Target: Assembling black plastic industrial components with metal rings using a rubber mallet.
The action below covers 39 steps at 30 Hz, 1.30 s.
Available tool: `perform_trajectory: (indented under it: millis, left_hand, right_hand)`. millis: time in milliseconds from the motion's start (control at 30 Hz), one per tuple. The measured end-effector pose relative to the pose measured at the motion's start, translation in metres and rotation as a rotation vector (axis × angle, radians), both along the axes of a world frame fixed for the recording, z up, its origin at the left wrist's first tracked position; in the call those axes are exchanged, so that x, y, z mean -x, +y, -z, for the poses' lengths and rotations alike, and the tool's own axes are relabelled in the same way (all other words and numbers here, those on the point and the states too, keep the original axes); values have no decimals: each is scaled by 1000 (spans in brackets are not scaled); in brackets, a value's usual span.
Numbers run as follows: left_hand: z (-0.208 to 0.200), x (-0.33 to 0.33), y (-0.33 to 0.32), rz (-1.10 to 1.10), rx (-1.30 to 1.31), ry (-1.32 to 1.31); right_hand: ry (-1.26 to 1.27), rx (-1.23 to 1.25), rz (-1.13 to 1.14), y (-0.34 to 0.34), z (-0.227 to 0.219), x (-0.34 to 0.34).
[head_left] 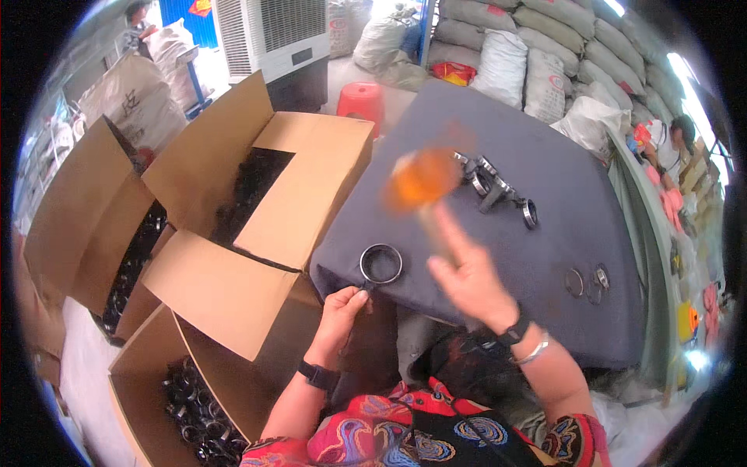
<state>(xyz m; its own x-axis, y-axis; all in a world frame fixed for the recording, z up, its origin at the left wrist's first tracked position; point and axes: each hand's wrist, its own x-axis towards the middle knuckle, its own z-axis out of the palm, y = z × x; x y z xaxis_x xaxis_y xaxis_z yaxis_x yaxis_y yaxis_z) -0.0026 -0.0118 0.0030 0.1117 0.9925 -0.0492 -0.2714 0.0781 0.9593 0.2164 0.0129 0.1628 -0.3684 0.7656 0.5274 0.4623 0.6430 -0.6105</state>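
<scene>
My left hand (340,315) pinches the short black stem of a black ring-shaped part with a shiny metal rim (399,265), at the near left edge of the grey cloth-covered table (560,241). The ring faces up. Raised over the table, my right hand (476,286) is closed round the handle of a mallet with an orange head (422,180), which motion blurs. The mallet is apart from the ring. Beyond it lies a cluster of several similar black and silver rings (481,184). Thin metal rings (574,282) lie at the table's right.
Open cardboard boxes (319,179) stand at the left; one near me holds many black rings (194,412). Behind are a red stool (361,103), an air cooler (272,35) and stacked sacks (545,47). Another person (671,148) is at the far right, another (137,29) far left.
</scene>
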Motion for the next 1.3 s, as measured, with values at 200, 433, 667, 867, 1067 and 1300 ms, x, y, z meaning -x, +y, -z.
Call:
perform_trajectory:
  millis: [200, 433, 667, 867, 1067, 1300]
  left_hand:
    - [2, 0, 4, -14, 47, -11]
    - [-4, -2, 5, -5, -4, -18]
    - [-1, 5, 2, -7, 13, 0]
    - [-1, 1, -5, -4, 29, -33]
    - [-5, 1, 1, -15, 13, -51]
    - [-2, 4, 1, -11, 26, -12]
  right_hand:
    - [135, 710, 77, 3, 12, -3]
    - [150, 358, 118, -30, 55, -22]
    - [194, 396, 99, -57, 29, -28]
    - [-533, 174, -44, -74, 58, -28]
    - [-493, 108, -49, -45, 20, 11]
    - [-293, 160, -147, -2, -15, 37]
